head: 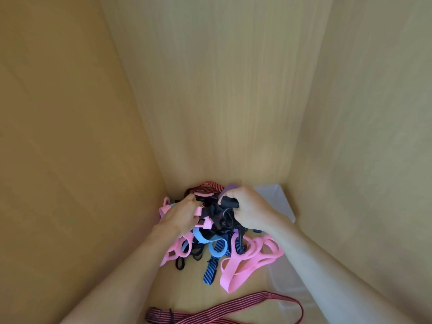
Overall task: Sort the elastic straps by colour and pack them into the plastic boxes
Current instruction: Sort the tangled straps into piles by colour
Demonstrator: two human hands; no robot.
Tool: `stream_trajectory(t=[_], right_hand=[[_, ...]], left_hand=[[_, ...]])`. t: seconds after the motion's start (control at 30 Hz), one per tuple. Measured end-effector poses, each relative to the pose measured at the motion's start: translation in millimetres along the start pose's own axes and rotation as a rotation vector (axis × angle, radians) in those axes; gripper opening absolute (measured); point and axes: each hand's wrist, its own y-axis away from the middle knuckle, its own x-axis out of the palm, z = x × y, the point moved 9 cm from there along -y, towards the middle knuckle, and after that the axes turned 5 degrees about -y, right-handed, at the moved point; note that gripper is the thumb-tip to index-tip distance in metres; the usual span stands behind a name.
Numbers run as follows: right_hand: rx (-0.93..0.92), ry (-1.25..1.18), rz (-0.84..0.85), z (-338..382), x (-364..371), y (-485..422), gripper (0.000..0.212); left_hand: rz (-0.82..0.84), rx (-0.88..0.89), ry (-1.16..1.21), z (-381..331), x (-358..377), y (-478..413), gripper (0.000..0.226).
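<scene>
While both hands dig into the strap pile (217, 244) at the back of the desk (187, 291), tight in the corner where the wood panels (210, 101) meet, here's the grip: left hand (181, 215) has its fingers curled round a pink strap (201, 210), right hand (247, 210) is clenched on a black strap (230, 202). Looks like a pull-apart is the plan, imo. Risk: it's one knot, w/ pink, blue, black and striped all looped thru each other, so a hard tug prob drags the whole lot along or flicks loose ends off the desk. A black clip (228, 215) could snag too. A red-striped strap (233, 307) lies apart near the front edge, cut off by the shot. The plastic box (280, 197) sits just right of the pile; its walls are faint and partly behind the right forearm, so can't tell what's inside or how many boxes there are. The purple bit at the back is too hidden to ID.
</scene>
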Motion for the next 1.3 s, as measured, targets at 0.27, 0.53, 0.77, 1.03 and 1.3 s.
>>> stream_trajectory(t=[0.27,0.53,0.77,1.03,1.3], right_hand=[[-0.006,-0.039,0.067,1.9,1.9,8.5,0.041],[-0.149,-0.220,0.012,45.0,-56.7,14.1,0.057],[-0.094,-0.162,0.043,29.1,-59.5,9.7,0.065],[-0.020,-0.126,0.127,13.9,-8.9,9.4,0.061],[-0.090,-0.208,0.060,32.0,-51.4,12.9,0.059]], left_hand=[[0.047,-0.225,0.514,20.1,13.2,12.4,0.036],[-0.041,-0.466,0.798,28.0,-3.1,14.8,0.019],[0.017,-0.490,0.939,15.0,-29.2,11.9,0.020],[-0.003,-0.333,0.867,-2.5,-34.1,4.4,0.042],[0.108,-0.422,0.608,23.8,-17.6,13.1,0.041]])
